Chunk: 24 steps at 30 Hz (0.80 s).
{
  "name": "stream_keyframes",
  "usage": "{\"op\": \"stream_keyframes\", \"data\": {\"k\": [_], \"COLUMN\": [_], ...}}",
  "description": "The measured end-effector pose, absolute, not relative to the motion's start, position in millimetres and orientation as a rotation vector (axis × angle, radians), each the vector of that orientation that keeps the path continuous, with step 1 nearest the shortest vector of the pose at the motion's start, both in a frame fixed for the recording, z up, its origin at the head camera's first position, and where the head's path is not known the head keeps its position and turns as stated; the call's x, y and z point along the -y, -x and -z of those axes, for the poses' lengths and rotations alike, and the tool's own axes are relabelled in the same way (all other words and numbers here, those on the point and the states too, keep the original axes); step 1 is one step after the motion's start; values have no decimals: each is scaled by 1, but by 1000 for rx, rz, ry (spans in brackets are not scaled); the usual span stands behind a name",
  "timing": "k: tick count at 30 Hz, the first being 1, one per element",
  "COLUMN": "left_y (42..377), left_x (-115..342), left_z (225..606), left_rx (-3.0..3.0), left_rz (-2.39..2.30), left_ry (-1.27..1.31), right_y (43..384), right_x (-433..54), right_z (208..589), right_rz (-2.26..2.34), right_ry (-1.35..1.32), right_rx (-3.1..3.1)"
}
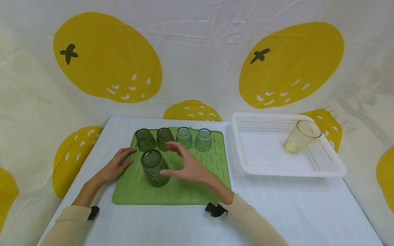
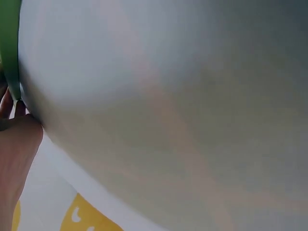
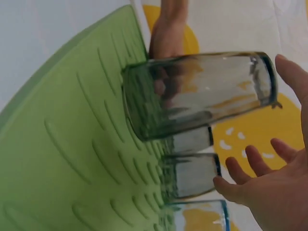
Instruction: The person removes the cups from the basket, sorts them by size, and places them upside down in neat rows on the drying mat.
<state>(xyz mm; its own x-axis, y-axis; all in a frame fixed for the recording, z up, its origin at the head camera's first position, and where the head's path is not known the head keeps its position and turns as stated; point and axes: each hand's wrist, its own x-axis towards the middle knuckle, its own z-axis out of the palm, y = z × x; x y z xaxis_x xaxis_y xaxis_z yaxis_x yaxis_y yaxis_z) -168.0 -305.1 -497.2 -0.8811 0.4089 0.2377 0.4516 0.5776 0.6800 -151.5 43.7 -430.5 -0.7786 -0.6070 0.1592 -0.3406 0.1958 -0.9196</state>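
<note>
A tall smoky-grey glass [image 1: 153, 171] stands upside down on the green drying mat [image 1: 191, 191], left of its middle. My right hand [image 1: 191, 169] is around its right side with fingers spread and thumb stretched out; in the right wrist view the hand [image 3: 284, 187] is apart from the glass [image 3: 197, 96]. At the mat's left edge my left hand [image 1: 115, 165] rests with relaxed fingers. Behind the tall glass, two short dark tumblers [image 1: 145, 140] and two pale blue-green tumblers [image 1: 203, 140] are lined up upside down. The left wrist view shows mostly blurred tablecloth.
To the right on the table [image 1: 277, 212] sits a white plastic basket [image 1: 246, 160] with slotted walls. A yellow-tinted glass [image 1: 300, 136] leans inside, against its right side. A white cloth with yellow fruit prints [image 1: 197, 68] hangs behind the table.
</note>
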Motion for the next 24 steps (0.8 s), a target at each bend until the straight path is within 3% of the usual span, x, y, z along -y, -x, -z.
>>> {"op": "stream_keyframes", "data": {"k": [24], "left_y": [166], "left_x": [301], "left_z": [505], "left_rx": [2679], "left_rz": [1030], "left_ry": [797], "right_y": [165], "right_x": [-135], "right_z": [387], "right_rz": [1699], "right_ry": [837], "right_rx": [-2374]}}
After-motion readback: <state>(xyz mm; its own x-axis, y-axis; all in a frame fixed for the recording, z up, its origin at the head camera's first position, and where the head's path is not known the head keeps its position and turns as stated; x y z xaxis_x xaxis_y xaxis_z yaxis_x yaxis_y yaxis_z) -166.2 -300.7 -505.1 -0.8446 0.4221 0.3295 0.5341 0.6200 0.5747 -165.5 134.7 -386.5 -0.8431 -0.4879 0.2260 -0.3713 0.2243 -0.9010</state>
